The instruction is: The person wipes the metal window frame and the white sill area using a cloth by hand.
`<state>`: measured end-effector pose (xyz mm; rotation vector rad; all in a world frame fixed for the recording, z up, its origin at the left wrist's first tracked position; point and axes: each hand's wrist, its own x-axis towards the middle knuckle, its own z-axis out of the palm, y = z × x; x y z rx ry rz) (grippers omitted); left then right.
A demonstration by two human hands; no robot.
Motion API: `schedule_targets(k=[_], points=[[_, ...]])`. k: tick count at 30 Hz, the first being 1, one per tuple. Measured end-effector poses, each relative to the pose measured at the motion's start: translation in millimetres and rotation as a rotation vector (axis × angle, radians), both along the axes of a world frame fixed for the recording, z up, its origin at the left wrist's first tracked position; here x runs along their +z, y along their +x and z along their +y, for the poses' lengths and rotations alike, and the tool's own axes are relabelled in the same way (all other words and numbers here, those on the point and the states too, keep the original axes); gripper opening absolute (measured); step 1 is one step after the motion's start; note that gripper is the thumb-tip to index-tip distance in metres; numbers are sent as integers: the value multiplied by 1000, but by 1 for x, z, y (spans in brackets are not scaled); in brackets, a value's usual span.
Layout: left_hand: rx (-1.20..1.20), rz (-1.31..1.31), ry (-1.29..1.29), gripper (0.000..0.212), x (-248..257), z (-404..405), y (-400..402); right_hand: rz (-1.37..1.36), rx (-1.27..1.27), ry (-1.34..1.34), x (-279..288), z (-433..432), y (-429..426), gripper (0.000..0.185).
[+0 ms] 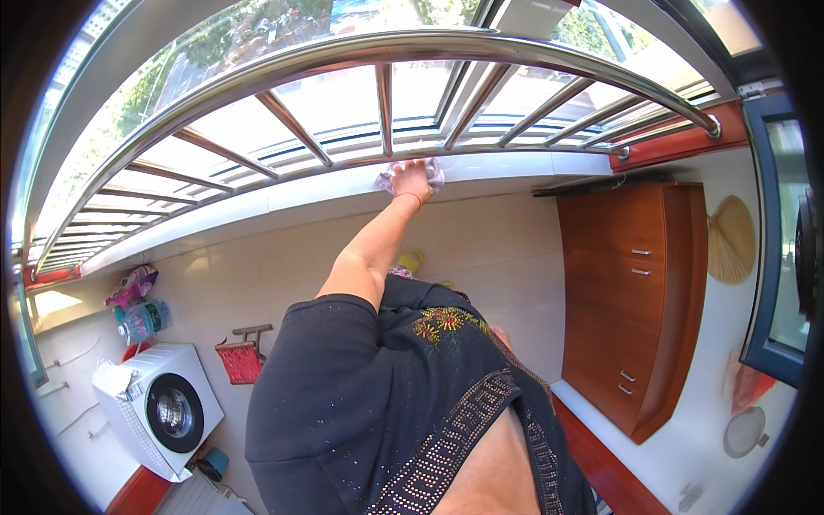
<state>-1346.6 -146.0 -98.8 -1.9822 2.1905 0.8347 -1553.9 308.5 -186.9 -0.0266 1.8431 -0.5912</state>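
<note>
My left hand (412, 179) reaches forward and holds a crumpled, patterned pale cloth (436, 174) against the white tiled window ledge (341, 187), just below the lower rail of a metal window guard. The fingers are bent over the cloth, and a thin red band circles the wrist. Of my right hand (502, 336), only a small patch of skin shows past the edge of the black, decorated shirt (360, 386); its fingers and anything in them are hidden.
The metal guard rail (384, 109) curves before the windows. A wooden cabinet (611, 270) stands right; an open window sash (776, 244) juts at far right. Left are a washing machine (175, 412), a large plastic bottle (145, 320) and a small red-seated folding stool (238, 362).
</note>
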Motion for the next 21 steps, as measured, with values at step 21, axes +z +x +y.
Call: schedule_targets(k=[21], points=[[-161,515,-1386,20,260,18,135,729,837,-712,100,-340,112,51]])
